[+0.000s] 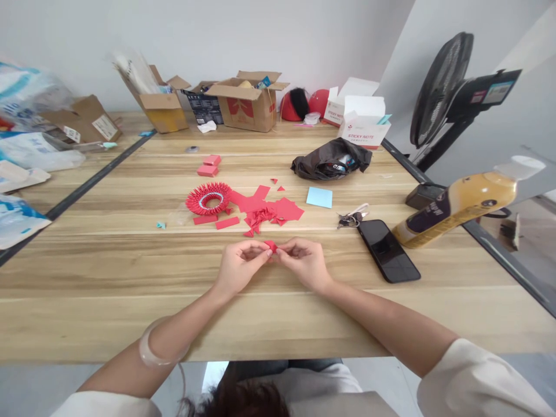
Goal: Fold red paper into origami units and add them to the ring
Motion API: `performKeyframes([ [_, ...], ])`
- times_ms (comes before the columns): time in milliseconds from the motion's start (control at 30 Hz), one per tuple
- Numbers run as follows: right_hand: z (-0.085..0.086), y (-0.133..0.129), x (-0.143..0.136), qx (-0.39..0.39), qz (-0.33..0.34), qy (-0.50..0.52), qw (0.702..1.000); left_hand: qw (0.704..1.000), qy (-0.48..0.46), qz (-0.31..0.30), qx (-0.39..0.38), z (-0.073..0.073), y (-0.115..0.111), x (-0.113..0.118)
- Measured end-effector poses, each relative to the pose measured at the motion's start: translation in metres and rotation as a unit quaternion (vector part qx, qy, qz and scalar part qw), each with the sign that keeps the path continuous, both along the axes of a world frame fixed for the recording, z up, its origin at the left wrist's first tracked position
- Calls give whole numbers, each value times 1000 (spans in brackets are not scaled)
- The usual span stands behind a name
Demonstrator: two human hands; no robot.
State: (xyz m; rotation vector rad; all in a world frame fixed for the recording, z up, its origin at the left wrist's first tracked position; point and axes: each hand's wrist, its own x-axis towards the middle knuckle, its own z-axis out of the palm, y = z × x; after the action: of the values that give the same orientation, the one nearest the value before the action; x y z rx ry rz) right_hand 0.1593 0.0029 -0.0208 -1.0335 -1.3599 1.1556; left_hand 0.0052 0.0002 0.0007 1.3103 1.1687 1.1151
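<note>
My left hand (240,264) and my right hand (304,262) meet over the wooden table (130,278), both pinching one small red paper piece (271,246) between their fingertips. Just beyond the hands lies a heap of red paper pieces (266,209), some folded into triangles, some flat strips. Left of the heap sits a red ring of interlocked folded paper (209,198) with a pale inner rim. A small stack of red paper (209,165) rests farther back.
A black phone (388,250), keys (350,218), a blue sticky note (319,197) and a lying bottle (460,205) are at right. A black bag (332,160), cardboard boxes (247,104), sticky-note boxes (362,121) stand behind. A fan (441,87) stands off the table's right edge.
</note>
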Motion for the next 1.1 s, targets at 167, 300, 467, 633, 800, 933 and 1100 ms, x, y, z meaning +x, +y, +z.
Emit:
performKeyframes([
  [167,-2,-1,6,223,-14,-172,959,999,-33,-10,-19,-1,2,-1],
  [300,-4,4,12,345,38,-236,908,998,-53,-17,-26,-2,3,-2],
  [467,-2,8,16,407,52,-282,867,995,-89,-17,-44,-1,3,-2],
  [633,0,8,16,393,84,-287,869,994,-92,-6,-64,-1,4,-3],
  [800,0,6,13,208,112,-176,955,995,-75,9,-60,0,6,-5],
  [933,3,7,9,8,118,-58,991,997,-62,23,-49,1,6,-4],
  [1100,6,9,6,-109,163,37,980,999,-40,2,-18,1,3,-4],
])
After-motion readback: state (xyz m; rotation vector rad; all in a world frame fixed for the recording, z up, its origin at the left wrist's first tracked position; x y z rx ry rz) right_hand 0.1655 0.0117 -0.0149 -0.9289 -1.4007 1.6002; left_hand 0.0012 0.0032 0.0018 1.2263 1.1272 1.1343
